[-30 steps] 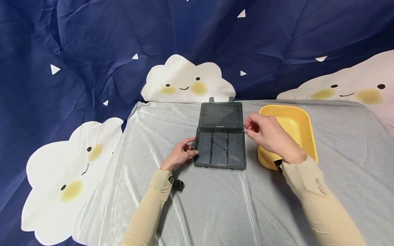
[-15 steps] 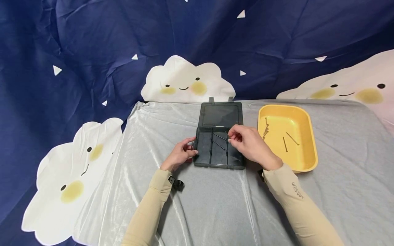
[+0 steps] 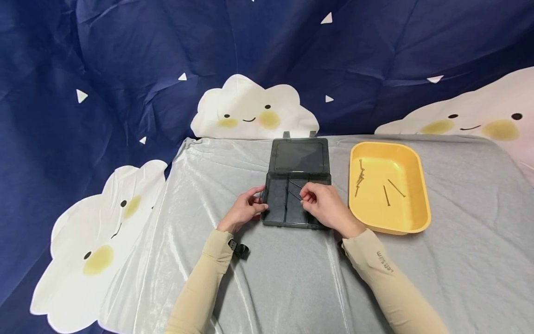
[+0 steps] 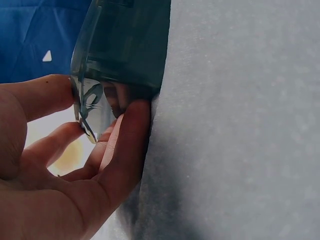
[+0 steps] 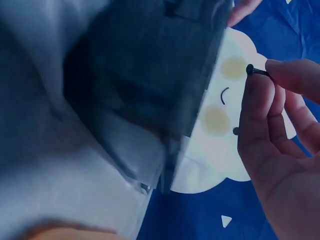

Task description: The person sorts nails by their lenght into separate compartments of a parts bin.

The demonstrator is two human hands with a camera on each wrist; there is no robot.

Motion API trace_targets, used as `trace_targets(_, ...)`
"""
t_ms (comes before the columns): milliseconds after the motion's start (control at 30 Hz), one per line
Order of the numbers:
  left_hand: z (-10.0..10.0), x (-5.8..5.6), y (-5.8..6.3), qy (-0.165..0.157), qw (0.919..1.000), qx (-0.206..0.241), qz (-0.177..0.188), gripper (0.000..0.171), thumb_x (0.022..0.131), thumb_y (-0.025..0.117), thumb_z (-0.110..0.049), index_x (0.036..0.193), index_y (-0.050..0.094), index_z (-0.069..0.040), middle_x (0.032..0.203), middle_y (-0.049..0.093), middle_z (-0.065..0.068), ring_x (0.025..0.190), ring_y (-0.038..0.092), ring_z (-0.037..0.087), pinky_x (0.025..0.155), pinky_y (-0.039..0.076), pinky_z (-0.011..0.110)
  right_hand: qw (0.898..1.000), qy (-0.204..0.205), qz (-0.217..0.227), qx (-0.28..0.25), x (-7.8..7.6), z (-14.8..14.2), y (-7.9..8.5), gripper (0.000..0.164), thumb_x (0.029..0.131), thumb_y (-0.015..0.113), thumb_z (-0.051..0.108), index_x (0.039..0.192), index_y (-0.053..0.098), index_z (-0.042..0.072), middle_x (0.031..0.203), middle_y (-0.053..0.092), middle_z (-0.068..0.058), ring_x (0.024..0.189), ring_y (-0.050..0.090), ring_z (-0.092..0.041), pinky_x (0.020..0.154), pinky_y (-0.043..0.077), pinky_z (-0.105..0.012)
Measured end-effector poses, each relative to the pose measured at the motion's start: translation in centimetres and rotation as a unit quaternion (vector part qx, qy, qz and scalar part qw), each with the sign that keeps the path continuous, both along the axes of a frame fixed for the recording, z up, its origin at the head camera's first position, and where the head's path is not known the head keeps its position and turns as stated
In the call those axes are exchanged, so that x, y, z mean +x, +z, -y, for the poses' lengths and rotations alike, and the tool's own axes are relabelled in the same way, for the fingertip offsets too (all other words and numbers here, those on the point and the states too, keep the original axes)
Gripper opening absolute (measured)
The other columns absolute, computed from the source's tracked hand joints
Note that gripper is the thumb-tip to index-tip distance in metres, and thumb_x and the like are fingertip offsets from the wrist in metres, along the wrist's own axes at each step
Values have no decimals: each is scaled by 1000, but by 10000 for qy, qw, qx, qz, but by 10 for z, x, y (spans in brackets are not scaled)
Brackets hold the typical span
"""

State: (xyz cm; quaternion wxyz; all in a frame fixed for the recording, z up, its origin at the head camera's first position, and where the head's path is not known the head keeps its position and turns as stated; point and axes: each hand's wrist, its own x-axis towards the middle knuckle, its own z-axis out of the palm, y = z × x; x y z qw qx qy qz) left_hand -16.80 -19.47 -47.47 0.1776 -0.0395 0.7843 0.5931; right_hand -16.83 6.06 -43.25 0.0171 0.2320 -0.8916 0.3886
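In the head view, a dark translucent plastic case (image 3: pixel 275 211) lies on the cloth with its lid (image 3: pixel 299 155) folded back. Thin dividers part it lengthwise into three compartments. Two dark screws (image 3: pixel 295 195) lie slantwise in the middle one, partly covered by my right hand (image 3: pixel 327 204). That hand, above the case, pinches a screw (image 5: pixel 251 70) between thumb and index finger; its round head sticks out in the right wrist view. My left hand (image 3: pixel 242 211) holds the case's left side, thumb on the top edge, and in the left wrist view its fingers (image 4: pixel 131 130) reach low along the wall.
To the right of the case stands a yellow tray (image 3: pixel 425 204) with several loose screws (image 3: pixel 360 178), clustered at its left wall, and two more on its floor. Grey cloth (image 3: pixel 288 278) covers the table, and a blue curtain (image 3: pixel 354 55) with printed clouds hangs behind.
My right hand has moved left, from beside the yellow tray's near-left rim to over the case's middle compartment, still pinching. My left hand and the case have stayed put.
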Motion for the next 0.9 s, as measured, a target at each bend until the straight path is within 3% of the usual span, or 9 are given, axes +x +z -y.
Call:
trace_targets(500,0,0,-2,9,10000,-40,-16,66,86,68,-1,146,45,-18,93,54,3,80,54,12,66,50,24,9998,-104,197,18,3,8,-17,10,78,64,1,86,69,5,77,65,-3,68,56,-8,64,47,-22)
trace_targets(900,0,0,-1,-11,10000,-35,-57,66,87,68,-2,146,44,-17,91,51,1,78,51,12,66,48,24,9989,-455,115,-39,3,-2,-7,9,82,68,6,90,70,4,82,65,-5,72,59,-13,66,48,-25)
